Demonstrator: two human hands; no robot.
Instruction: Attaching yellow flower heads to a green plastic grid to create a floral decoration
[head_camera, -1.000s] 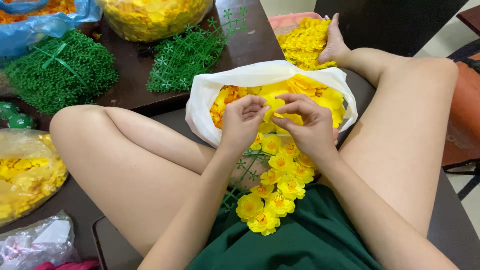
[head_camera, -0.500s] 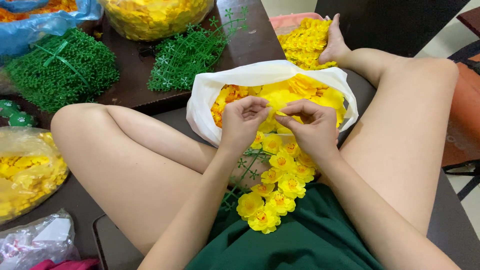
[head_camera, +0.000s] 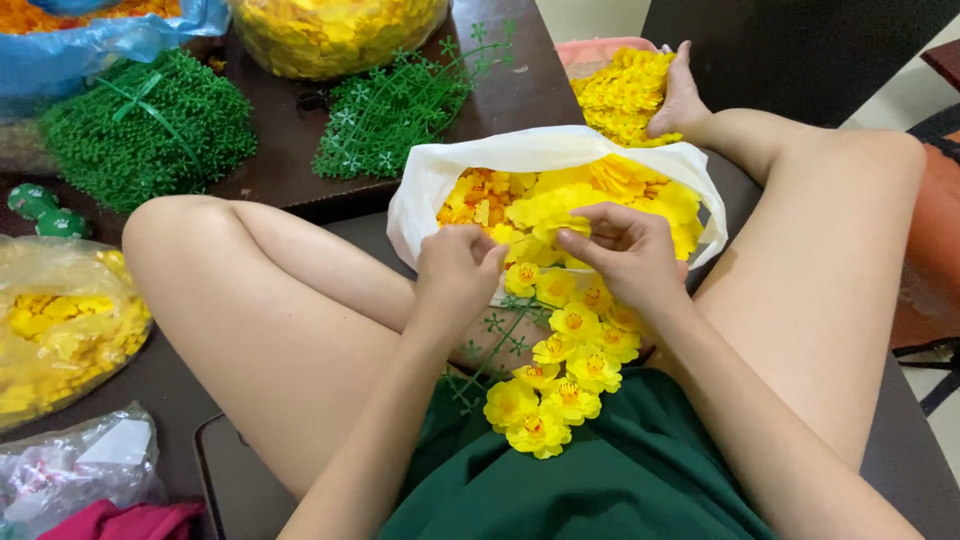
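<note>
Seated worker assembling artificial flowers, viewed from the head camera. The landmark is the white bag (head_camera: 440, 185) of loose yellow petals, open between the knees. Behind the bag lies the dark bench (head_camera: 520, 95), which carries a bundle of green plastic stems (head_camera: 150, 125) at far left, a spread of green stem frames (head_camera: 395, 100) closer to the bag, and a clear sack of yellow blossoms (head_camera: 335, 35) at the far edge. Left of the bag, beyond the knee, sits a second clear bag of yellow pieces (head_camera: 60, 330). Directly below the bag, trailing onto the green garment (head_camera: 600, 470), is the flower garland (head_camera: 560, 375): yellow blossoms seated on a green plastic stem. At the bag's near rim the left hand (head_camera: 455, 270) is closed around the upper end of the garland, and the right hand (head_camera: 625, 245) pinches a yellow petal (head_camera: 570, 225) between thumb and fingertips. The garland appears light and limp, its blossoms soft and easily crushed; the stiffer stem seems the better place to grip.
</note>
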